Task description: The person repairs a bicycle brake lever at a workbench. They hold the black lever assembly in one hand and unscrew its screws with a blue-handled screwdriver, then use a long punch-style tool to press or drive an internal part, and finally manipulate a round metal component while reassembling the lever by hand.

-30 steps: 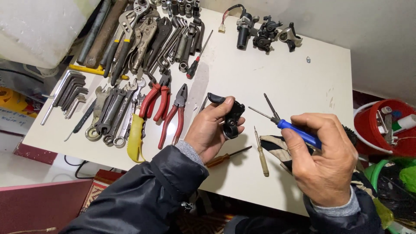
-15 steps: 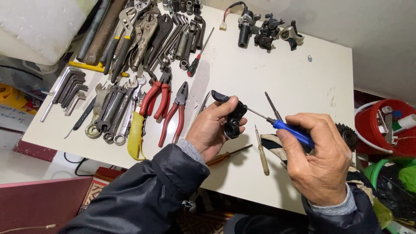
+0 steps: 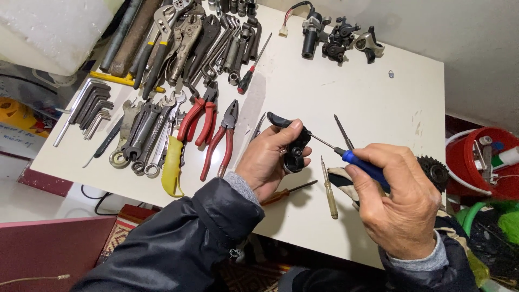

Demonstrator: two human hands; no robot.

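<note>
Left hand (image 3: 270, 159) grips a black lever part (image 3: 294, 148) just above the white table (image 3: 378, 108), right hand (image 3: 397, 200) fingers clamped on blue screwdriver (image 3: 363, 165), tip at the part; probably mid-screw, next needs steady turning w/ tip seated.

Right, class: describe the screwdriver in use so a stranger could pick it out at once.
Start at the white table and find the right hand at its near edge. The blue-handled screwdriver it grips points its thin shaft at the black part in the left hand. The other screwdrivers lie on the table, unheld.
</note>
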